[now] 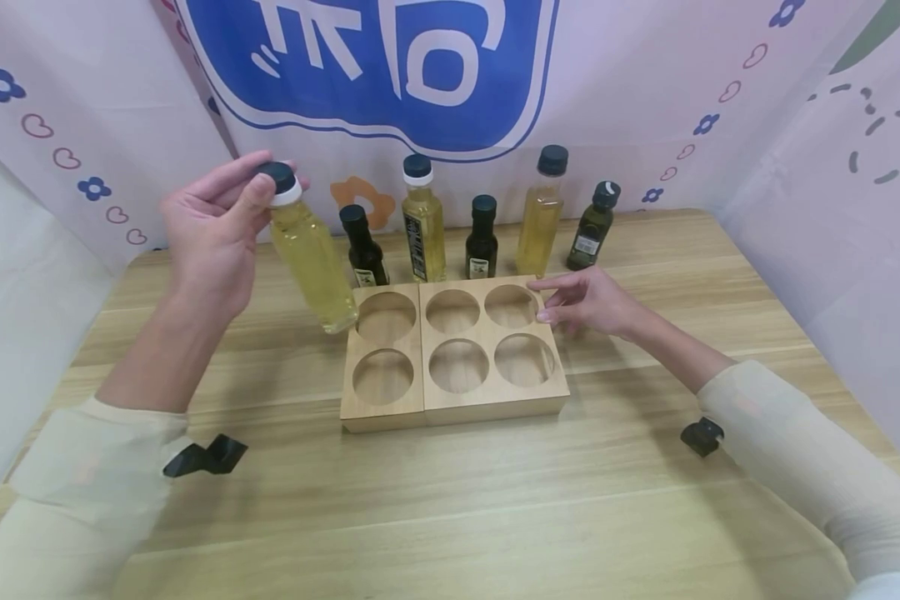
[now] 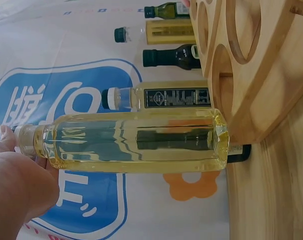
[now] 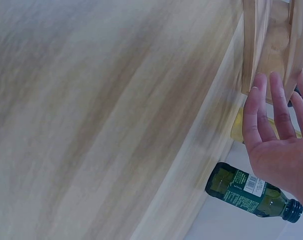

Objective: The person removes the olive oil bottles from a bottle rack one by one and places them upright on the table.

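My left hand (image 1: 213, 233) pinches a clear bottle of pale yellow oil (image 1: 311, 262) by its dark green cap and white collar, thumb in front. The bottle tilts, its base beside the rear left corner of a wooden bottle holder (image 1: 495, 408); whether they touch I cannot tell. In the left wrist view, the held bottle (image 2: 136, 142) spans the middle. The holder has several round holes, with no bottle in them, and a seam splits its top. With fingers mostly extended, my right hand (image 1: 592, 302) touches the holder's right end, also in the right wrist view (image 3: 281, 145).
Behind the holder stand a small dark bottle (image 1: 365, 250), a labelled yellow oil bottle (image 1: 424, 233), another dark bottle (image 1: 482, 242), a taller yellow bottle (image 1: 541, 221) and a green bottle (image 1: 591, 229). A printed cloth (image 1: 630, 75) hangs behind the wooden table (image 1: 450, 517).
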{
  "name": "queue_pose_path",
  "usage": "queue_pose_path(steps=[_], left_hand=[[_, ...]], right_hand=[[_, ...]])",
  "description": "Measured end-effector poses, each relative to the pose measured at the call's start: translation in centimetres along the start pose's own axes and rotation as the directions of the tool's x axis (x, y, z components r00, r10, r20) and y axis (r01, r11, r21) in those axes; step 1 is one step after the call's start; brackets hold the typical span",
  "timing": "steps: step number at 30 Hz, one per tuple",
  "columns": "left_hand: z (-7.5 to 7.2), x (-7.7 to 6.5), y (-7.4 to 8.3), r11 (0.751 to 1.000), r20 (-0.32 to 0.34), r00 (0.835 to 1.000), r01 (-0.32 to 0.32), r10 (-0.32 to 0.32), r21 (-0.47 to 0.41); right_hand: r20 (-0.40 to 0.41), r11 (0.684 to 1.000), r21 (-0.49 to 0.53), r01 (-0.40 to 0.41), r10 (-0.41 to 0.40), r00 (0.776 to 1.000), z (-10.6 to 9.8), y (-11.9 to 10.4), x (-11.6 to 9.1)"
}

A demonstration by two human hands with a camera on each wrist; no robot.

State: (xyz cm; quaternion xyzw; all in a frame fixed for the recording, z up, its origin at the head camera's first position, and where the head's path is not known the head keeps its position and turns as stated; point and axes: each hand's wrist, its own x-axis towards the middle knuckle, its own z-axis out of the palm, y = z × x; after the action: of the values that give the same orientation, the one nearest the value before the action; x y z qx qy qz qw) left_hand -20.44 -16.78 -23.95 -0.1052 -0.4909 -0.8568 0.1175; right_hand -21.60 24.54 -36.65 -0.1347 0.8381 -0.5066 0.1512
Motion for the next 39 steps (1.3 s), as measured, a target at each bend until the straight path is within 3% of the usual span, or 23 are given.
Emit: queue_pose_path(steps=[19,29,39], left_hand=[[-1.8,1.2,-0.4,1.0,-0.118,0.993,0.02,-0.022,-0.015],[-2.7,1.8,-0.5,0.998,-0.198,0.978,0.059,-0.063,-0.025],[-3.6,2.6,-1.6,1.0,-0.244,0.97,0.016,-0.021,-0.024]], right_hand=[[-0.007,1.0,0.003,-0.004,0.004,1.0,0.0,-0.3,-0.2],[-0.012,1.0,-0.019,-0.007,0.006,1.0,0.0,-0.1,-0.1],[-0.014,1.0,-0.029,-0.007,0.006,1.0,-0.1,0.0,0.0]])
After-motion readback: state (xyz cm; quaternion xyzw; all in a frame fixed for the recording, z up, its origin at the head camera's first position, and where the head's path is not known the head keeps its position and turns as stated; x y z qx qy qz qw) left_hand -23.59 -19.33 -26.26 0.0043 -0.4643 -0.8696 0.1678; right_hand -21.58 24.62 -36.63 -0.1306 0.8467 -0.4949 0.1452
